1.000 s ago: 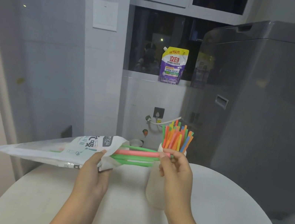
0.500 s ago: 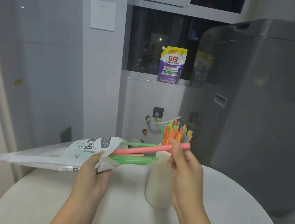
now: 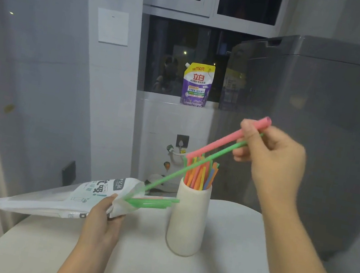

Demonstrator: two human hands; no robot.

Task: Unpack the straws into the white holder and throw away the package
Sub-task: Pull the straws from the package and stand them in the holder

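My left hand (image 3: 102, 219) grips the white straw package (image 3: 64, 198) near its open mouth, holding it roughly level over the round white table (image 3: 236, 265). A few green and pink straws (image 3: 153, 202) stick out of the mouth. My right hand (image 3: 271, 156) is raised above and right of the white holder (image 3: 188, 218), pinching a pink straw (image 3: 223, 141) and a thin green straw (image 3: 193, 166). The pink straw is clear of the package; the green one's low end is still at the package mouth. Several coloured straws (image 3: 201, 173) stand upright in the holder.
A grey washing machine (image 3: 317, 135) fills the right side, close behind the table. A purple detergent pouch (image 3: 196, 84) stands on the window sill. A tap and hose (image 3: 175, 152) are on the tiled wall behind the holder.
My right hand has risen up and to the right, drawing the pink straw out of the package and lifting a green straw with it. The left hand and package have stayed in place.
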